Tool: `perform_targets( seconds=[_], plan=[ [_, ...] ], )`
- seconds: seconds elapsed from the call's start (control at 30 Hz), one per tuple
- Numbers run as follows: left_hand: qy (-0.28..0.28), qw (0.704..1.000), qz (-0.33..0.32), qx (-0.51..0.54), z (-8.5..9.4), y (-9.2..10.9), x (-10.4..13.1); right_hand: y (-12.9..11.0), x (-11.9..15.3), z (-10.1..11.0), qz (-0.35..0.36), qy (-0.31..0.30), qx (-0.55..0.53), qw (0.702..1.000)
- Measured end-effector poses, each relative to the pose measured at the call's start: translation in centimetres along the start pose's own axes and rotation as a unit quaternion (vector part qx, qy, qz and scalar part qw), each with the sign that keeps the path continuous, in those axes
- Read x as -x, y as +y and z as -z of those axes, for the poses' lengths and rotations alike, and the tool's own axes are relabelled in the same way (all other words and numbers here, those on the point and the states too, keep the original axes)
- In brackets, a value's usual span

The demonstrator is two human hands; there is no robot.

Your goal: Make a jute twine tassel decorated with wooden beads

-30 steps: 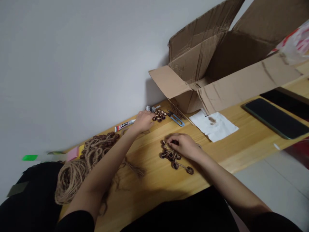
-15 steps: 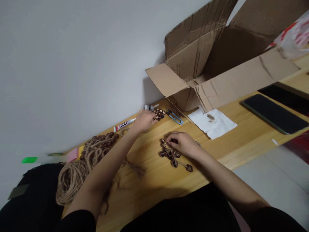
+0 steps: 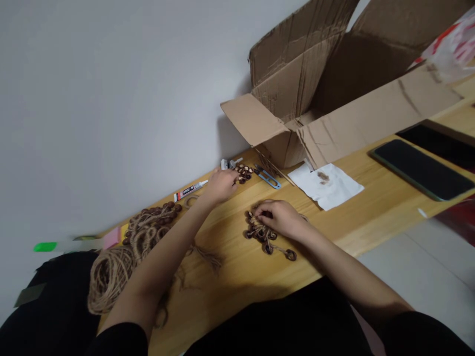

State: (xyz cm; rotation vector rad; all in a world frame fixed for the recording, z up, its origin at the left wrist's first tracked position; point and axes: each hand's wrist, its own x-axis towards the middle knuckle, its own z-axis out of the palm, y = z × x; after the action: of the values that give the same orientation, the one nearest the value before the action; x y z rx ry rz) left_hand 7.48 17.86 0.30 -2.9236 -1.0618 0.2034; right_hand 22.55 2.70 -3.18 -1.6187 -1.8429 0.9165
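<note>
The left hand (image 3: pixel 221 186) reaches toward the back edge of the tabletop (image 3: pixel 237 254), its curled fingers at the loose pile of brown pieces (image 3: pixel 245 170); whether it grips one is hidden. The right hand (image 3: pixel 279 217) is closed in a pinch, thumb against fingers, on the upper end of the strung cluster (image 3: pixel 264 235), which lies mid-tabletop with one corded piece trailing toward the near edge. A strip of open wood separates the two hands, and more runs from the strung cluster down to the black clothing (image 3: pixel 282 324) at the near edge. Behind, room is tight: the glue tube (image 3: pixel 189 190) lies along the wall (image 3: pixel 111 99), and the blue snips (image 3: pixel 269 179) sit just beside the loose pile, close to the cardboard box (image 3: pixel 371 112). The white tissue (image 3: pixel 337 189) lies between the right hand and the phone (image 3: pixel 423 170), which rests nearer the right-hand edge, with floor tiles (image 3: pixel 415 267) below. On the left, the rope coil (image 3: pixel 111 279) and a heap of corded pieces (image 3: pixel 153 220) crowd the left forearm.
</note>
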Motion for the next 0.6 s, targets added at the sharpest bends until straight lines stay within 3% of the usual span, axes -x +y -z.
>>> perform_targets(
  seconds=[0.33, 0.6],
  plan=[
    [0.007, 0.998, -0.05, 0.04, -0.1, 1.0, 0.5, 0.2, 0.1, -0.1, 0.014, 0.001, -0.004, 1.0],
    [-0.006, 0.987, -0.101, 0.122, 0.9, 2.7, 1.3, 0.4, 0.0, -0.2, 0.021, 0.0, -0.002, 1.0]
  ],
)
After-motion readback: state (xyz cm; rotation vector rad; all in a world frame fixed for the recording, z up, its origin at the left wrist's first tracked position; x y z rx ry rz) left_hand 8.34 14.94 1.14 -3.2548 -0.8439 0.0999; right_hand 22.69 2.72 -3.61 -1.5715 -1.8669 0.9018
